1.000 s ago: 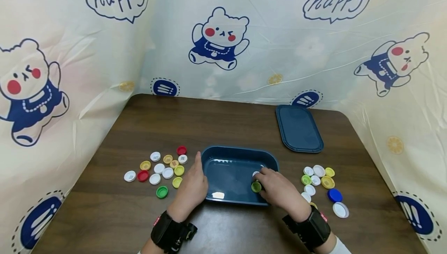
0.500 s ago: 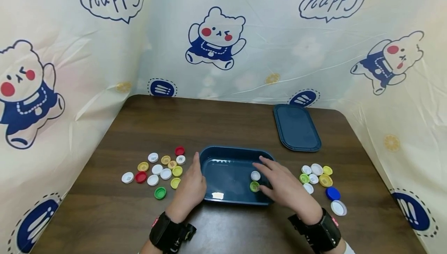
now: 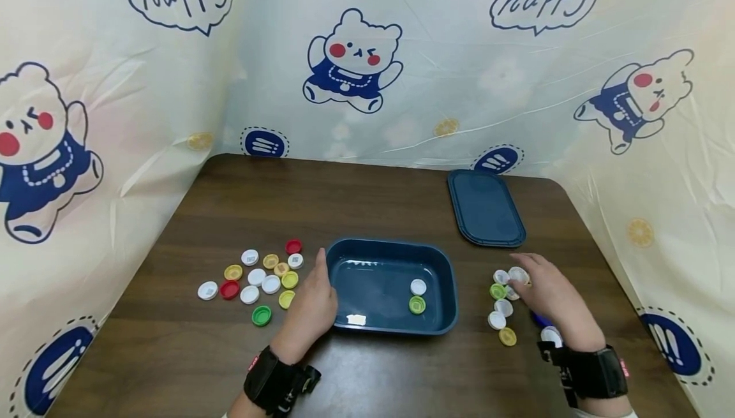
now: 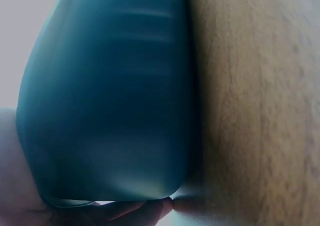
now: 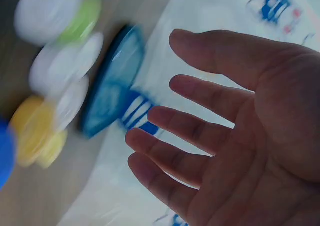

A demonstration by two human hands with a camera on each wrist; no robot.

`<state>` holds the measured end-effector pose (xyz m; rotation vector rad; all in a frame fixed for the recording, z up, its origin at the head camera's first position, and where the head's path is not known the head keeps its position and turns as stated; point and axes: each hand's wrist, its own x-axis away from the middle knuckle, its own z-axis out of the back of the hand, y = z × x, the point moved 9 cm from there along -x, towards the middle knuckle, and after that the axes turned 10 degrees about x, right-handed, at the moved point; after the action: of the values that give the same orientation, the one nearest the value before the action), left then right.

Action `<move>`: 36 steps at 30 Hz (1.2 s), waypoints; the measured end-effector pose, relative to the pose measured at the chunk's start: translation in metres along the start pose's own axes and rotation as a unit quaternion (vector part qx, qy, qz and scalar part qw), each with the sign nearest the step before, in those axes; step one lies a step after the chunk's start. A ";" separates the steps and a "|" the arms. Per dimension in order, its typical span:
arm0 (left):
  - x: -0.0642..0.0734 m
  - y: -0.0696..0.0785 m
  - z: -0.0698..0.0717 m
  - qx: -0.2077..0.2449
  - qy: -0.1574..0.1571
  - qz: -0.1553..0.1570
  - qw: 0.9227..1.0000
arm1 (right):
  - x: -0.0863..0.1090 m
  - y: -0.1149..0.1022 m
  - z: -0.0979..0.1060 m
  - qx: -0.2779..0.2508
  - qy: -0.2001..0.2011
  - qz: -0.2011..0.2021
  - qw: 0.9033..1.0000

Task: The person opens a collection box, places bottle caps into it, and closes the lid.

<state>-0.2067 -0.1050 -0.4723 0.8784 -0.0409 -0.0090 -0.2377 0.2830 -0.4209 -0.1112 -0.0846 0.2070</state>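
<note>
Five fingers (image 5: 170,157) extended, right hand (image 3: 551,295) over caps (image 3: 503,307).

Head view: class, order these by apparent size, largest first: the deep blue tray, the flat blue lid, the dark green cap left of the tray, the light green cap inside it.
1. deep blue tray
2. flat blue lid
3. dark green cap and light green cap: too alike to rank

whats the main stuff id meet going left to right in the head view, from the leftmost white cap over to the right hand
Leftmost white cap → dark green cap → left hand → blue tray → nearest yellow cap → right hand.
</note>
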 end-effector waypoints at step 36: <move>0.002 -0.001 0.001 0.002 0.002 -0.001 1.000 | -0.023 0.083 -0.045 -0.011 -0.092 -0.088 0.992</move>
<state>-0.2045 -0.1064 -0.4727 0.8831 -0.0358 -0.0086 -0.2727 0.3542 -0.4768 -0.1050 -0.2789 0.0393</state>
